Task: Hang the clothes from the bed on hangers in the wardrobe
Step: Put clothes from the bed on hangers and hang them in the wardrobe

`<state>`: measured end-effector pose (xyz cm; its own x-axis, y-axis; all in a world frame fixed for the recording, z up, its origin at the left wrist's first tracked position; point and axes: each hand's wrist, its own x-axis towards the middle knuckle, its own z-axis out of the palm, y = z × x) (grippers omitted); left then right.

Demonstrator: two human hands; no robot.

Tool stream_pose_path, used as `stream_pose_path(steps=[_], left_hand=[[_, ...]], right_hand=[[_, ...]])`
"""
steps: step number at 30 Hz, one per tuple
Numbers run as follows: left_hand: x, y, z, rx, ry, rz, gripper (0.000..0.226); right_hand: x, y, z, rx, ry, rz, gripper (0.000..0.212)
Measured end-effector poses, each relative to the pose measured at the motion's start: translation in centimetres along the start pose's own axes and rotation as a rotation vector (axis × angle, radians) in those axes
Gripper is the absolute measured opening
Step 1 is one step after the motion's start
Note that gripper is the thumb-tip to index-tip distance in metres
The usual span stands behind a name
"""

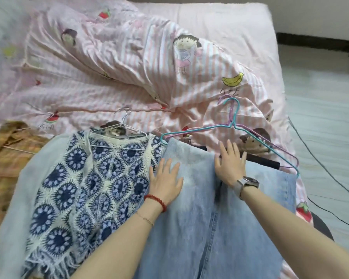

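A bed (220, 21) fills most of the view, and a pink striped quilt (113, 73) with cartoon prints lies crumpled over it. On the near part of the quilt lie the clothes. The light blue jeans (189, 228) are spread flat at the middle and right, with their top edge toward the far side. To the left of them, and touching them, lies a blue and white crochet top (85, 188) over a pale blue garment (14, 218); a white wire hanger (119, 133) is already inside the neck of this top, and its hook points away over the quilt. At the far left a yellow plaid shirt (6, 158) lies partly in view. A black bar (260, 161) shows just beyond the top edge of the jeans, under the right fingers. Two thin hangers, one teal (233, 109) and one purple (278, 150), lie together on the quilt past the jeans, at the right, with their hooks up near a banana print. The left hand (165, 182) lies flat on the jeans with fingers spread and grasps nothing. The right hand (230, 164) is flat too, fingers straight, pressing the top edge of the jeans, and it holds nothing. A watch (248, 183) is on the right wrist, and a red bracelet (156, 200) on the left.
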<state>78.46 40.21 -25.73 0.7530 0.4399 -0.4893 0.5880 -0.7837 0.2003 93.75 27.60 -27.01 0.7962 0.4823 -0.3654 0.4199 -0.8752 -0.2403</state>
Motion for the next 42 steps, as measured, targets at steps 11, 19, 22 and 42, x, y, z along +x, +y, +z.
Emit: stream_pose_path(steps=[11,19,22,42], left_hand=[[-23.6,-14.7,-3.5,-0.140,0.478,-0.438,0.046],[-50.8,-21.2,3.0,-0.120,0.664,-0.924,0.045],[-61.3,-21.5,6.7,-0.058,0.770,-1.112,0.037],[-105.9,-13.4,19.3,0.431,0.924,-2.337,0.036]], right_hand=[[-18.6,-19.2,0.5,0.041,-0.134,-0.577,0.049],[-40.5,-29.4,5.3,-0.077,-0.250,-1.210,0.063],[-49.6,-32.4,7.5,-0.132,-0.330,-1.457,0.065],[-100.2,-41.2,17.6,0.007,-1.004,-2.402,0.055]])
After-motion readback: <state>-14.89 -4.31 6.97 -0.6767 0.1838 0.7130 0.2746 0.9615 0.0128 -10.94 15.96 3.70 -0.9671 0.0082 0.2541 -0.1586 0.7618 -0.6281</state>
